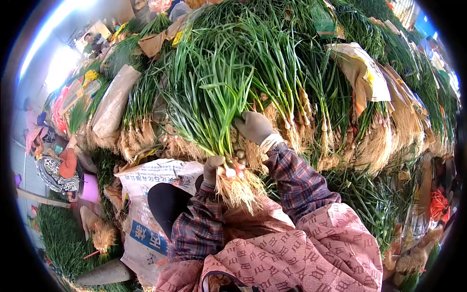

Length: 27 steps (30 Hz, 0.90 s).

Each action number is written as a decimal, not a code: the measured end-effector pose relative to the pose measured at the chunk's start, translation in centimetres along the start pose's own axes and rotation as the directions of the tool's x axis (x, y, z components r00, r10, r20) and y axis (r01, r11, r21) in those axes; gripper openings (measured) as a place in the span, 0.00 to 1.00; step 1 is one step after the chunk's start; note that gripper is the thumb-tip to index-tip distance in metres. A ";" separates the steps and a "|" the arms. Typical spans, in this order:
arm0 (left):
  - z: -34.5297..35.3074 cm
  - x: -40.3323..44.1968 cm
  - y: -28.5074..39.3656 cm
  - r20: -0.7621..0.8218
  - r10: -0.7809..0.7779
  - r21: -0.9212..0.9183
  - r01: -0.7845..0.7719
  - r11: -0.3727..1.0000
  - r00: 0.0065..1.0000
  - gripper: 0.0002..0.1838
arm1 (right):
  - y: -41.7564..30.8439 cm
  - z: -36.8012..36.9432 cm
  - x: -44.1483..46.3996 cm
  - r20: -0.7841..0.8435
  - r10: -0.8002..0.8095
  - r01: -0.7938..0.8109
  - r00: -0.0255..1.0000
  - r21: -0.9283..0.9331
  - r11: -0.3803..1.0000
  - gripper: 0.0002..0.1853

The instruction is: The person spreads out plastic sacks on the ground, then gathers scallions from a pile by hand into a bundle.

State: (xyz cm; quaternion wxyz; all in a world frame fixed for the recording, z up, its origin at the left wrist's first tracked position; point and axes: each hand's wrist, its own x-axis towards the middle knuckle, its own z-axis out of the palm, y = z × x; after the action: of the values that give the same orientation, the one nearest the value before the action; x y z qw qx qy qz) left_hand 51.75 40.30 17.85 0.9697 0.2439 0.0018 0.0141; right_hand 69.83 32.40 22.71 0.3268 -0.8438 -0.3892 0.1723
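A bunch of green plants (209,104) with pale bulbs and stringy roots stands upright in front of me. My left hand (213,170), in a grey glove, is wrapped round its lower stems just above the bulbs. On the right side of the bunch, my gloved right hand (256,128) has its fingers curled against the stems; its fingertips are partly hidden by leaves. The bunch's roots (239,191) hang over my pink patterned apron (292,250).
Heaped bunches (292,58) fill the area ahead. A printed white sack (146,219) lies at my left. Another person (63,168) sits at the far left. Red string (439,205) is at the right, and more greens (56,233) lie lower left.
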 end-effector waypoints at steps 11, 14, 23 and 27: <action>1.3 0.4 -0.5 0.192 0.135 -0.201 -0.096 0.975 0.972 0.25 | 3.2 -1.8 -1.4 0.248 -0.058 -0.187 0.967 0.844 0.503 0.16; 0.7 0.6 -0.8 0.089 0.109 -0.187 -0.091 0.978 0.990 0.27 | 3.4 2.5 -2.7 0.078 -0.311 0.201 0.947 0.611 0.765 0.19; -1.3 0.6 -0.9 0.039 0.065 -0.026 -0.064 0.998 0.997 0.29 | 5.4 -0.6 -6.0 0.100 -0.063 -0.081 0.993 0.965 0.248 0.15; 0.9 0.6 -1.1 0.078 0.064 -0.193 -0.048 0.980 0.995 0.32 | 15.8 -5.4 -13.3 0.342 -0.402 -0.043 0.849 0.804 0.593 0.23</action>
State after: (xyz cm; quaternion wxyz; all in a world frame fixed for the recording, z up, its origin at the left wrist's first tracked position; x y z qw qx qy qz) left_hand 52.38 38.95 18.16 0.9870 0.1503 -0.0471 0.0312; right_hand 72.90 12.31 16.26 0.5691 -0.4943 -0.4289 0.4979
